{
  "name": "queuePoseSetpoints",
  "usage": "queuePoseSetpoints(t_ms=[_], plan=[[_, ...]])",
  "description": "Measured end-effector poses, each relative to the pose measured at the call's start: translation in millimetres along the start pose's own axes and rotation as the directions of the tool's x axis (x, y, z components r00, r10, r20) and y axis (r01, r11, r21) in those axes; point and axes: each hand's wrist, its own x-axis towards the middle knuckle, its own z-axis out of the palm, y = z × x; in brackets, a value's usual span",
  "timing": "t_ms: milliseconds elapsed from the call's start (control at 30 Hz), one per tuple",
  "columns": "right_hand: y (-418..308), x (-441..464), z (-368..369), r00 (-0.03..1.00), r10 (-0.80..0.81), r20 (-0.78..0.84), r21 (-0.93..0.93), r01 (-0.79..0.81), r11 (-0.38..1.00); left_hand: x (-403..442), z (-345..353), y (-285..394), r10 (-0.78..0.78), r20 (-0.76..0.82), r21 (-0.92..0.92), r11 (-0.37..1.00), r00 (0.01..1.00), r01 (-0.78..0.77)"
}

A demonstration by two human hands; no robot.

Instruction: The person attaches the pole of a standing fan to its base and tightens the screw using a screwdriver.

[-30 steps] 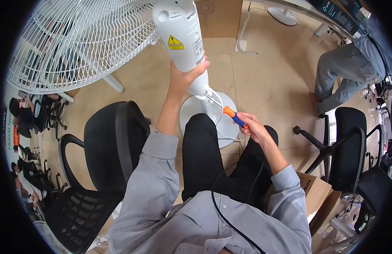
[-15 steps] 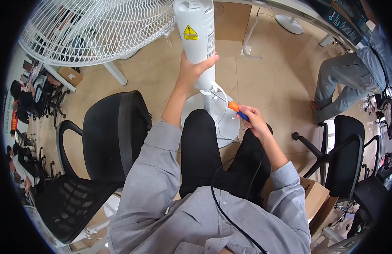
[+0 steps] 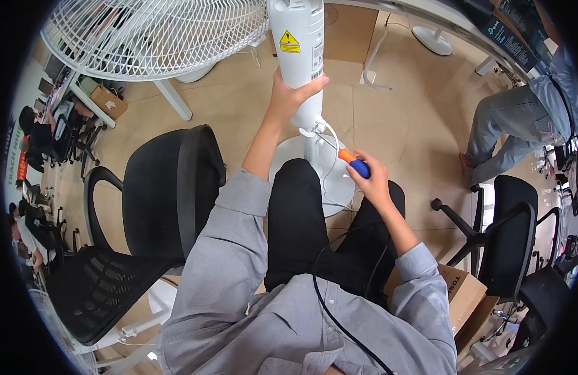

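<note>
A white pedestal fan stands before me; its motor housing carries a yellow warning label, and the wire grille faces left. My left hand is wrapped round the lower part of the housing. In my right hand is a screwdriver with an orange and blue handle. Its shaft reaches the joint under the housing, where the pole begins; the tip's exact contact is hard to make out. A white cable loops from the housing down past the round white base, between my knees.
Black office chairs stand at my left and right. A seated person in jeans is at the right. A cardboard box lies beside my right hip. White table legs rise beyond the grille.
The view has shifted slightly, so the fan sits a little further right and higher. My right hand has changed its hold on the screwdriver handle. My left hand keeps its grip.
</note>
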Motion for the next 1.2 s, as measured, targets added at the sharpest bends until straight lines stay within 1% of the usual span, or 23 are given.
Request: queuePoseSetpoints(t_ms=[33,67,100,167,200,300,400,500,600,700,800,900,933,1067,1167,1200], plan=[[3.8,-0.4,2.8,0.985,0.172,0.02,0.183,-0.173,0.968,-0.1,-0.6,-0.2,-0.001,0.0,0.005,1.0,1.0,0.001],[8.7,0.8,3.9,0.939,0.318,0.13,0.424,-0.342,0.838,-0.8,-0.8,-0.4,-0.003,-0.002,0.007,1.0,1.0,0.003],[10.2,3.1,-0.4,0.889,0.384,0.249,0.491,-0.458,0.742,-1.1,-0.7,-0.4,-0.005,-0.002,0.009,1.0,1.0,0.005],[13.6,8.9,-14.0,0.75,0.449,0.486,0.558,-0.662,0.501,-1.2,0.7,0.6,-0.004,-0.001,0.016,1.0,1.0,0.004],[11.1,11.7,-18.1,0.729,0.431,0.532,0.603,-0.683,0.411,-1.6,1.0,0.4,-0.004,-0.001,0.021,1.0,1.0,0.004],[11.5,11.7,-21.8,0.731,0.411,0.544,0.629,-0.68,0.377,-1.4,0.3,0.4,-0.006,-0.001,0.01,1.0,1.0,0.006],[8.6,14.5,-28.3,0.716,0.372,0.591,0.6,-0.698,0.391,-0.2,0.9,0.9,-0.007,-0.001,-0.003,1.0,1.0,0.007],[2.9,13.9,-26.9,0.72,0.405,0.563,0.595,-0.694,0.405,-1.8,2.6,1.1,-0.012,0.0,-0.004,1.0,1.0,0.012],[4.3,12.2,-21.5,0.757,0.388,0.526,0.632,-0.653,0.417,-0.9,3.2,0.4,-0.002,0.006,-0.008,1.0,1.0,0.002],[7.3,10.7,-13.9,0.769,0.397,0.501,0.618,-0.639,0.458,-1.0,1.3,-0.5,-0.013,0.0,-0.014,1.0,1.0,0.013],[3.5,10.4,-14.6,0.739,0.401,0.542,0.515,-0.669,0.536,-3.0,1.7,-1.8,-0.017,-0.016,-0.004,1.0,1.0,0.017],[-3.4,12.4,-20.7,0.728,0.372,0.575,0.471,-0.667,0.577,-2.1,-0.2,-3.1,-0.022,-0.011,0.012,1.0,1.0,0.022],[-2.4,12.2,-18.4,0.745,0.381,0.547,0.478,-0.652,0.589,-2.3,0.2,-4.0,-0.027,-0.006,0.016,0.999,1.0,0.028],[-9.6,18.5,-21.8,0.729,0.402,0.553,0.496,-0.677,0.545,-3.0,1.4,-2.6,-0.022,-0.018,-0.023,1.0,1.0,0.021],[7.5,19.6,-22.9,0.681,0.385,0.623,0.536,-0.73,0.425,-4.2,1.3,-1.6,-0.044,-0.01,-0.007,0.999,0.999,0.044],[2.2,19.7,-23.2,0.69,0.41,0.596,0.541,-0.723,0.43,-4.5,2.5,-0.3,-0.032,-0.012,-0.006,0.999,0.999,0.032]])
